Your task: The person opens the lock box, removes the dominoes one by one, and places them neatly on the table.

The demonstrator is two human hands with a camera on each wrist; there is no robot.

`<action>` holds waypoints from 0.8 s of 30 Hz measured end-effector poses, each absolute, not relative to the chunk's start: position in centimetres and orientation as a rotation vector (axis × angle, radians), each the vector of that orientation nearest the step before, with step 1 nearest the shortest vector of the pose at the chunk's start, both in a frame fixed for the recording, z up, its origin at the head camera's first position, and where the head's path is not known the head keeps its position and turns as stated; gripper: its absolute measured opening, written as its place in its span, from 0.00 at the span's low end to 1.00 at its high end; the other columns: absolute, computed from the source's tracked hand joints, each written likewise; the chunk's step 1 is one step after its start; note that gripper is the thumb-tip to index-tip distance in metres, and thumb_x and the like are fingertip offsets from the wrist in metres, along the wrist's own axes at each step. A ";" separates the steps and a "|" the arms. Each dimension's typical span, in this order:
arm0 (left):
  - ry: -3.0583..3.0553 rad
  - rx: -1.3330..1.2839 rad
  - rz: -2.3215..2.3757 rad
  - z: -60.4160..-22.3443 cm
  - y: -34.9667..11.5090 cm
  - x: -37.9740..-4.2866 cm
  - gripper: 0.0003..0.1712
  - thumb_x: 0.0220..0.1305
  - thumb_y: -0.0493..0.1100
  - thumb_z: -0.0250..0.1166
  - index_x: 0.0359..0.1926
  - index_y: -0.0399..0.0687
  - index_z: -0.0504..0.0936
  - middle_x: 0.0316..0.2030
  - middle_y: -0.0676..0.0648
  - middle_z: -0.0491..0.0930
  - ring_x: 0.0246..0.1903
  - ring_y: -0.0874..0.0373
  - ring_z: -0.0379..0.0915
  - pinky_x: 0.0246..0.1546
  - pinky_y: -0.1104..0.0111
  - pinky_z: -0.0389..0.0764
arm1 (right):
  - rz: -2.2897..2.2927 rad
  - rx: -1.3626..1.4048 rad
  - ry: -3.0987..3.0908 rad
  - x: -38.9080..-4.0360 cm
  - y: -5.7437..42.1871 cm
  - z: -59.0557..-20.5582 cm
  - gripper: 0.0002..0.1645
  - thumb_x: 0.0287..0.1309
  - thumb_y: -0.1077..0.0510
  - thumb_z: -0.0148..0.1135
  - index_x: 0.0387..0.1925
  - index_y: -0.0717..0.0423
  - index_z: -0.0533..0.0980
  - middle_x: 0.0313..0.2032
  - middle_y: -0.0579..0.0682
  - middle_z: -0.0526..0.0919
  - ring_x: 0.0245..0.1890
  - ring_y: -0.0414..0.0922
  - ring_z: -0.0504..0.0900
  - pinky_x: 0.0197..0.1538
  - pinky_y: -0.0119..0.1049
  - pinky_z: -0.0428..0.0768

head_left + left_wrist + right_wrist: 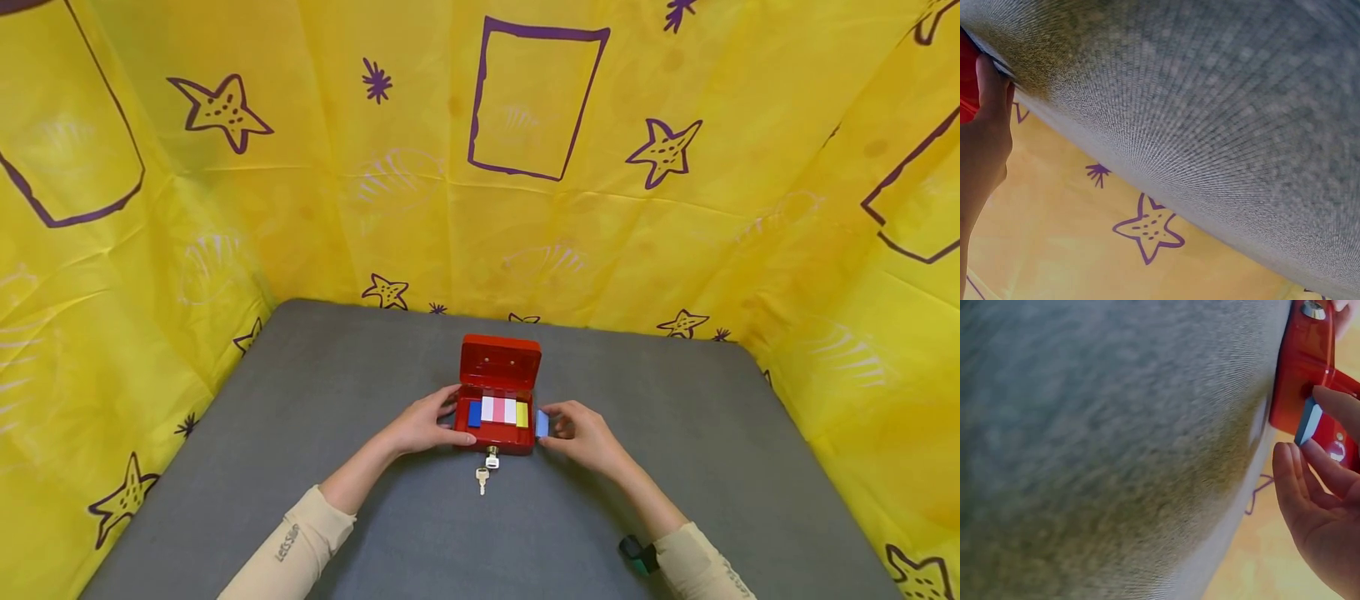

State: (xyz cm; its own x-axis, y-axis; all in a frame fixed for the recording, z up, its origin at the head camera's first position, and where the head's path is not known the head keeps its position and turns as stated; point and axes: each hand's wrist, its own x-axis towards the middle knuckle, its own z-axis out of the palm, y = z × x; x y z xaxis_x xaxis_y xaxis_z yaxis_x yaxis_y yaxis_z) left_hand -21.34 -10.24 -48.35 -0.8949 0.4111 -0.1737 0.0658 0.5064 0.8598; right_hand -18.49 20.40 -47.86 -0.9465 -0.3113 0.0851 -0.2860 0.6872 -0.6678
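Note:
A red cash box [512, 445] stands on the grey table with its lid [495, 363] raised at the back. Inside lie blocks in a row: a dark blue block [475, 414], white ones with a pink block [498, 411] between them, and a yellow block [522, 414]. My left hand [420, 425] holds the box by its left side, thumb along the front edge and fingers toward the back. Just beside the right wall, my right hand [588, 437] pinches a light blue block [1308, 422] between thumb and fingertips.
One key [492, 460] sits in the front lock, and a second key [482, 478] hangs below it. The grey tabletop [375, 533] spreads around the box. Yellow cloth [427, 233] with starfish drawings rises behind and at both sides.

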 end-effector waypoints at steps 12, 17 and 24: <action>2.423 0.433 1.319 -48.5 -10.2 -21.6 0.56 0.47 0.55 0.77 0.72 0.44 0.58 0.68 0.40 0.64 0.64 0.43 0.65 0.53 0.56 0.78 | -1.015 -0.641 2.871 -18.3 21.0 -48.3 0.25 0.51 0.57 0.74 0.50 0.59 0.79 0.40 0.51 0.80 0.37 0.46 0.77 0.40 0.34 0.80; 2.421 0.426 1.321 -48.6 -10.2 -21.6 0.56 0.48 0.55 0.77 0.73 0.45 0.58 0.68 0.40 0.64 0.64 0.43 0.65 0.53 0.55 0.78 | -0.989 -0.655 2.864 -18.4 20.8 -48.4 0.25 0.50 0.57 0.74 0.50 0.60 0.79 0.41 0.51 0.79 0.37 0.45 0.76 0.39 0.33 0.80; 2.428 0.422 1.325 -48.7 -10.1 -21.6 0.56 0.46 0.56 0.77 0.72 0.45 0.59 0.67 0.40 0.64 0.64 0.43 0.66 0.53 0.54 0.78 | -0.918 -0.640 2.872 -18.6 20.6 -48.6 0.26 0.50 0.57 0.75 0.51 0.59 0.79 0.41 0.49 0.79 0.37 0.42 0.75 0.39 0.32 0.79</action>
State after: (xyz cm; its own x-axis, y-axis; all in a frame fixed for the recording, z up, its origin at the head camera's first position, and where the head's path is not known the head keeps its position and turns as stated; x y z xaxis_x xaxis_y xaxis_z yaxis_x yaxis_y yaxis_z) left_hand -21.58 -10.12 -48.67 -0.8975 0.4135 -0.1531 0.0949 0.5202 0.8487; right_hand -18.56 20.62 -48.63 -0.9120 -0.4045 0.0684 -0.3692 0.7365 -0.5669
